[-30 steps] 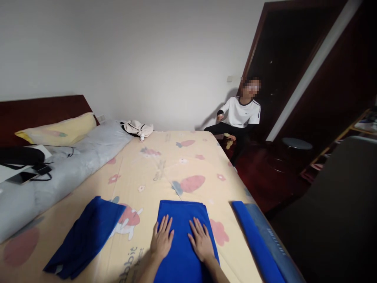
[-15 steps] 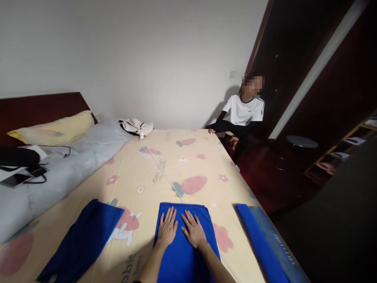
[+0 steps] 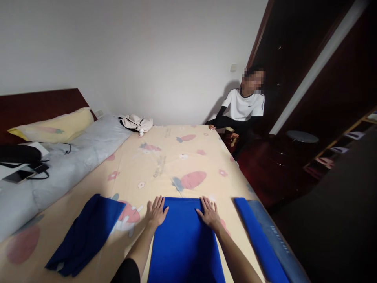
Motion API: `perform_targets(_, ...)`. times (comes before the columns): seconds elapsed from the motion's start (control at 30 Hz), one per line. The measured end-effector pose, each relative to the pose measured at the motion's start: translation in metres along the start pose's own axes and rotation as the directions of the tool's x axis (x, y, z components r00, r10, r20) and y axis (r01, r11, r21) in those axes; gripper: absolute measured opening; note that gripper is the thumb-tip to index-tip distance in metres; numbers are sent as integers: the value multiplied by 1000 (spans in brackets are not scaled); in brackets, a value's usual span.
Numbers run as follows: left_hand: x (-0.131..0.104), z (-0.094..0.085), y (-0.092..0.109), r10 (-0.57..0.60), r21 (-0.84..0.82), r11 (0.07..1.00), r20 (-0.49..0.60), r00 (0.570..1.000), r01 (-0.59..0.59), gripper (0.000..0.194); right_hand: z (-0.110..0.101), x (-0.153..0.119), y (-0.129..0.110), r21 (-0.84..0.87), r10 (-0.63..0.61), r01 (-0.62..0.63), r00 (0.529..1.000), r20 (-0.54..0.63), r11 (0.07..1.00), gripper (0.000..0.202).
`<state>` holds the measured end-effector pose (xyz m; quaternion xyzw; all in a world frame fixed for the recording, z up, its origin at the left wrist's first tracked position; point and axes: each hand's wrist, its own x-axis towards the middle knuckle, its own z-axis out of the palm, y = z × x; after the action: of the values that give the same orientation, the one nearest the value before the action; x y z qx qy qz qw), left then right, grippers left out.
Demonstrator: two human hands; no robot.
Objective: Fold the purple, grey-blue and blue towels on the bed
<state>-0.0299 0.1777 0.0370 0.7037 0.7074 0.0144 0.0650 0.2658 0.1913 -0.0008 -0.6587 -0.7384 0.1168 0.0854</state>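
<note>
The fingers of the bare left hand (image 3: 157,213) and the bare right hand (image 3: 210,213) are spread out, palms down, with nothing gripped; between them a smooth, bright blue, four-sided cloth (image 3: 183,239) is laid flat, with its far edge close to the fingertips and its near end cut off from view; a far corner is touched by each hand, and the soft cream bed sheet (image 3: 126,159) with pink prints lies underneath; left of the left fingers, well apart, a darker blue, rumpled cloth (image 3: 88,234) is seen; right of the right fingers, a long, narrow, bright blue strip of cloth (image 3: 255,234) is laid beside a flat grey-blue piece (image 3: 272,239) with pale letters; the step in hand is judged to be smoothing; for this, creases should be pushed softly outward from the middle with flat palms; both hands should be moved at the same speed, so that the cloth is not pulled crooked; if the sheet is dragged too, less weight should be used.
</note>
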Motion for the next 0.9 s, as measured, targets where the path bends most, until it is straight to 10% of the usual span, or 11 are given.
perform_targets(0.13, -55, 2, 37, 198, -21, 978, -198, 960, -206, 56, 7, -72, -34, 33, -220, 224, 971, -95, 974, 66)
perform_targets(0.33, -190, 59, 73, 428, 26, 898, -274, 861, -438, 59, 44, -203, -55, 44, -445, 455, 884, -140, 889, 63)
perform_targets(0.53, -238, 66, 14, 503, 226, 864, -341, 794, -450, 62, 31, -245, -9, -77, -501, 496, 839, -213, 865, 67)
perform_targets(0.9, -248, 47, -69, 667, 258, 745, -268, 696, -615, 55, 28, -258, 45, 56, -529, 544, 831, -169, 837, 55)
